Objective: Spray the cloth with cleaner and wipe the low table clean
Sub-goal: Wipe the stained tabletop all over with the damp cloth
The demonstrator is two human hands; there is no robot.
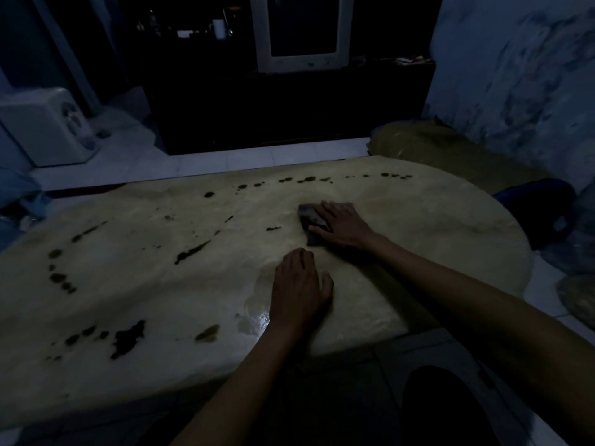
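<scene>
Cloth (314,222): dark, small, folded into a rough rectangle, lying flat on the desk (135,278) right of centre, toward the far edge. Colour and fabric hard to read in the dim light

Right hand (341,225) lies on top of the cloth, palm down, fingers extended and pressing it onto the surface; not curled round it. Hand covers the cloth's right half, only left side and near corner show

Left hand (299,288) rests palm down on the desk nearer the person, fingers loosely bent, holding nothing. Well apart from the cloth

Desk top is pale beige with rounded right end. Dark stains (191,252) scattered across it: a dotted arc along the far edge, streaks in the middle, larger blotches near left. Wet glossy patch (257,320) just left of the left wrist

Hard to make out: the room is very dark. Old CRT monitor (301,30) on a dark cabinet at the back, top cut off. White appliance (48,127) at far left on the floor, kind unclear. Dark objects right of the desk not identifiable. No spray bottle identifiable in view
</scene>
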